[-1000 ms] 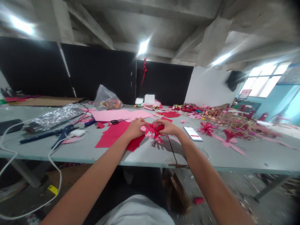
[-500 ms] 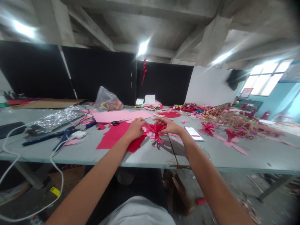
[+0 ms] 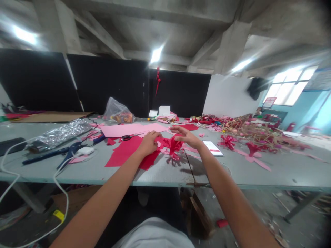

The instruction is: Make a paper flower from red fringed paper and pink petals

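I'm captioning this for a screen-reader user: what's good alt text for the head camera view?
The person's left hand and right hand are at a red cut-paper flower on a grey worktable. Red paper, pink paper, scissors and a smartphone lie nearby.

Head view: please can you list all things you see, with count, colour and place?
Paper flower: 1, red, between the hands.
Other paper flowers: 2, red, right of the smartphone.
Paper sheet: 1, red, left of the hands.
Pink paper: several sheets, pink, behind the red sheet.
Scissors: 1 pair, black handles, at the pink paper's edge.
Smartphone: 1, white screen, right of the hands.
Plastic bag: 1, clear, far table edge.
Foil wrap: 1, silver, left.
Work table: 1, grey, under these.
Left hand: 1, at the flower's left.
Right hand: 1, open, above the flower.
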Available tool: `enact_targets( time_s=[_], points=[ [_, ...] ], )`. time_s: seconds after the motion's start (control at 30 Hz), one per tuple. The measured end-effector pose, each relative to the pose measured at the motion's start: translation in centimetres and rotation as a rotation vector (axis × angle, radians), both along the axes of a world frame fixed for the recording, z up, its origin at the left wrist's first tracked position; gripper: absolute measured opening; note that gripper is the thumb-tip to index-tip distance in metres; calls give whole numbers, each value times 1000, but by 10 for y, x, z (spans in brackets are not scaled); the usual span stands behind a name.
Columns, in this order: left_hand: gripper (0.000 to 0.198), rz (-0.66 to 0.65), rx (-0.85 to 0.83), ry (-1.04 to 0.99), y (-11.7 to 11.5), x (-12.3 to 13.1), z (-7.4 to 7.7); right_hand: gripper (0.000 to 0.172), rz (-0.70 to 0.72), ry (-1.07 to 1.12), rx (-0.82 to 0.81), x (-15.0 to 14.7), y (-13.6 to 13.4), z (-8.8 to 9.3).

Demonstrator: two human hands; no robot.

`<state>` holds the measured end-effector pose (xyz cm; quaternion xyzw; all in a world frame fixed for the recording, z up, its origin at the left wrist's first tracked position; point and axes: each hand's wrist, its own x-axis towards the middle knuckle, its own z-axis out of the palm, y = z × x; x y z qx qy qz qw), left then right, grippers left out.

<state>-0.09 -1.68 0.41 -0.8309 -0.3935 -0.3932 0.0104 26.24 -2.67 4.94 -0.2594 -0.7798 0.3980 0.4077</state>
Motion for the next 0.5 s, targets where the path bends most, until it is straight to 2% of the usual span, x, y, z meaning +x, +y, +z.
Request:
enact_targets(
  time_s=[0.13, 0.23, 0.3, 0.4, 0.47, 0.5],
  points=[
    [66, -128, 44, -60, -7, 5, 3, 37, -134, 159, 195, -3, -4, 9],
    [71, -206, 75, -69, -12, 7, 5, 23, -204, 297, 387, -16, -31, 22],
    [69, -198, 93, -76, -14, 7, 6, 24, -155, 335, 488, -31, -72, 32],
    [63, -143, 138, -120, -13, 6, 7, 32, 39, 293, 592, -55, -159, 48],
    [59, -105, 167, -166, -12, 5, 6, 40, 176, 160, 591, -67, -215, 55],
    [58, -89, 176, -183, -11, 5, 6, 38, 253, -12, 543, -70, -236, 58]
  ],
)
